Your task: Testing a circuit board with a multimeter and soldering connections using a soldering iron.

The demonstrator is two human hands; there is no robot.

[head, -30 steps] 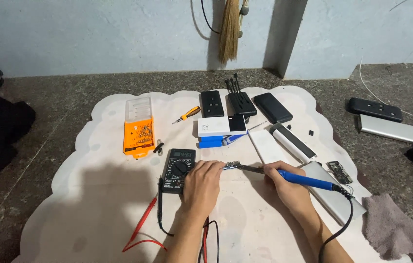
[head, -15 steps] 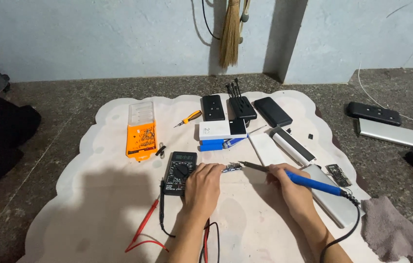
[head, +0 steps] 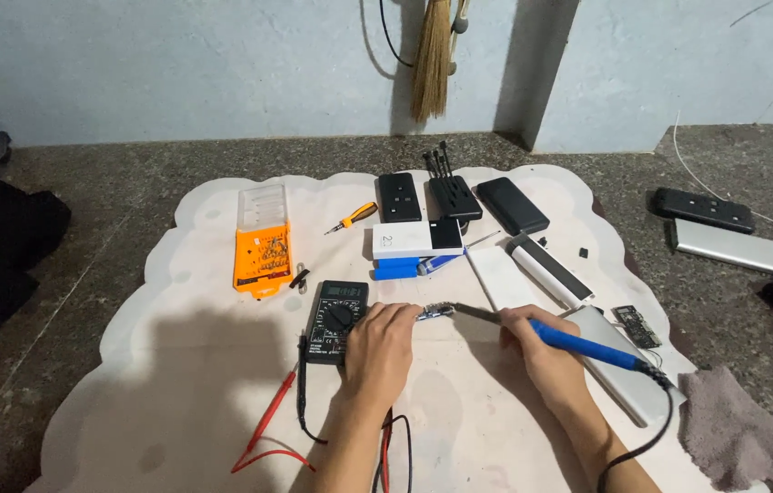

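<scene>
My left hand (head: 377, 351) rests on the white mat (head: 186, 383) and pinches a small circuit board (head: 435, 312) at its fingertips. My right hand (head: 537, 351) grips a blue-handled soldering iron (head: 578, 345) like a pen, and its metal tip meets the right end of the board. A black multimeter (head: 336, 319) lies just left of my left hand, with red and black probe leads (head: 268, 424) trailing toward me. The iron's black cord runs off past my right wrist.
Behind the hands lie an orange bit case (head: 261, 246), a small screwdriver (head: 352, 217), a white and a blue box (head: 409, 248), several black power banks (head: 512, 205) and white casings (head: 551, 271). A grey cloth (head: 738, 429) sits at the right. More devices (head: 731, 246) lie on the stone floor.
The view has shifted slightly. Both hands have stayed in place on the board and the iron, with the tip still at the board.
</scene>
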